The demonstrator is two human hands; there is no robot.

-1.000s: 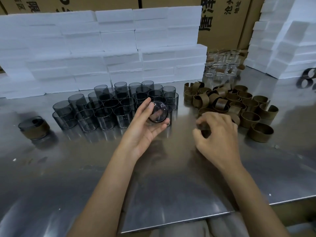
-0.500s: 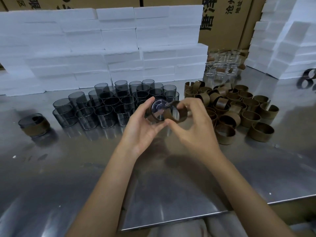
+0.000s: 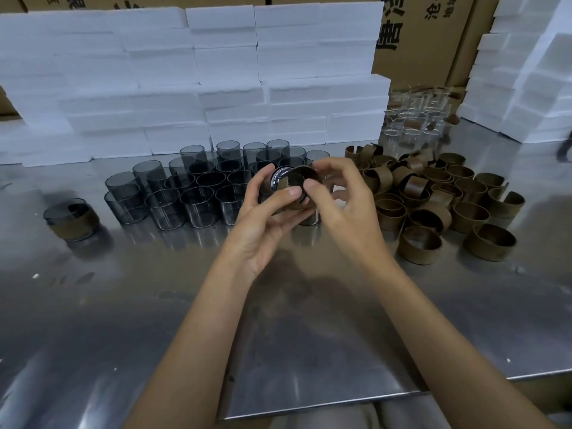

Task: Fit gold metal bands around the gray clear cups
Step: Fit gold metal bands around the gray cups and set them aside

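Hands, left (image 3: 263,224) and right (image 3: 343,196), grip cup (image 3: 278,181) and band (image 3: 301,188), axis tilted leftward.

Diffuse overhead light is filling the scene evenly, at a moderate level. The steel tabletop (image 3: 93,335) is reflecting it in broad, soft streaks, brightest near the lower left edge, and is mirroring the gray cups (image 3: 173,196) as faint smears below their bases. Soft shadows are lying under the forearms (image 3: 198,342) and beside the banded cup (image 3: 71,218). The white foam blocks (image 3: 216,72) are nearly washing out. Wide-angle distortion is bending lines toward the corners, and the clear glasses (image 3: 414,113) at the back are appearing soft and indistinct.
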